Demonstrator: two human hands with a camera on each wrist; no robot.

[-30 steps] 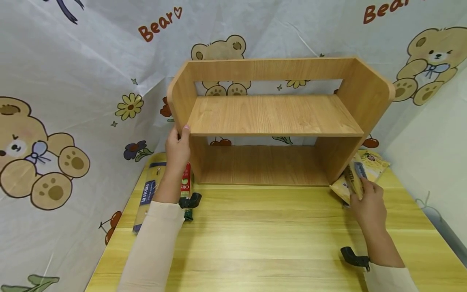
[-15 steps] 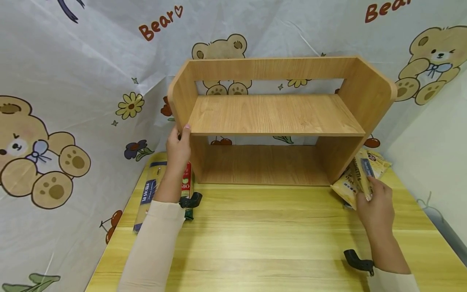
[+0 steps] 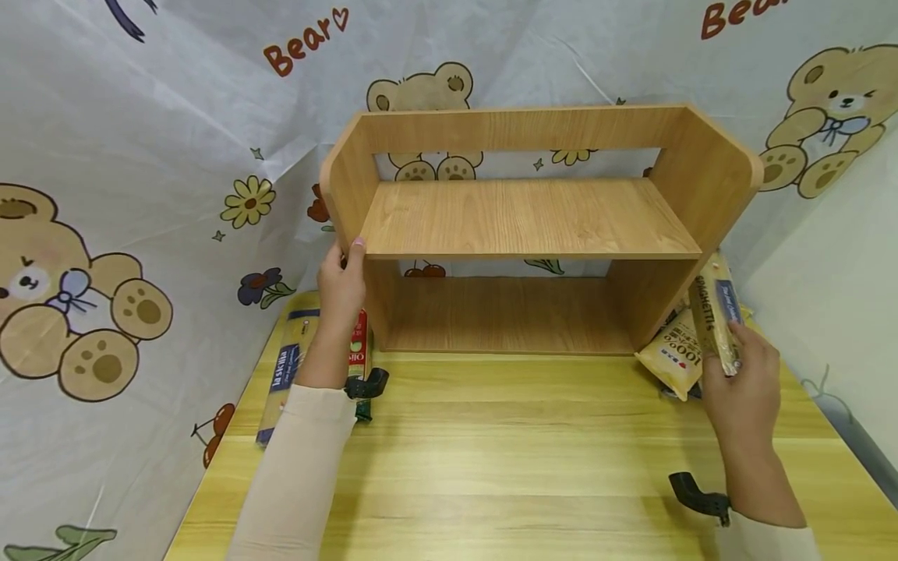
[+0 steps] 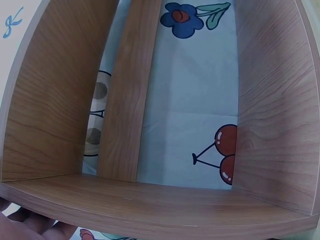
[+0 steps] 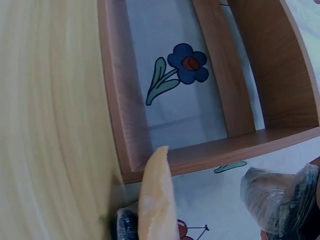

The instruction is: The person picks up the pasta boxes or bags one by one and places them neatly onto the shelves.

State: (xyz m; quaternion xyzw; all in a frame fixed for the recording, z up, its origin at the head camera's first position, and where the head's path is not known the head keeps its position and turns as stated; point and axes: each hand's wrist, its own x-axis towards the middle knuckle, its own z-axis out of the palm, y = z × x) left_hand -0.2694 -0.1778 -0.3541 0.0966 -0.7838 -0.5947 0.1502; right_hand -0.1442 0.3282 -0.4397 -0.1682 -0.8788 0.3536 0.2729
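Two shelves on the wooden rack (image 3: 526, 222) have nothing on them yet, so the putting-away looks like it has only just begun.

On the far left, a long blue and yellow pasta pack (image 3: 284, 374) lies flat on the table (image 3: 505, 460). Just beside it lies a red pack (image 3: 358, 351), partly hidden by the arm. Both of these seem to be waiting their turn.

Next comes the left hand (image 3: 341, 284). It grips the left side board of the rack, with its fingers curled round the front edge, right where the top shelf meets the side. It looks like it keeps the rack steady. In the left wrist view you can only see a bit of the fingers under the board.

In the middle, the top shelf and the bottom shelf are bare wood.

To the right, a yellow bag (image 3: 675, 354) lies on the table, touching the right foot of the rack. It has not been picked up.

Last is the right hand (image 3: 744, 382). Its fingers are wrapped round the bottom of a spaghetti pack (image 3: 714, 312). The pack stands almost upright in the air, just beside the right side board, outside the rack and above the yellow bag. It is lifted but not on a shelf yet.

So nothing is put away, one pack is in the hand, and three more lie on the table.
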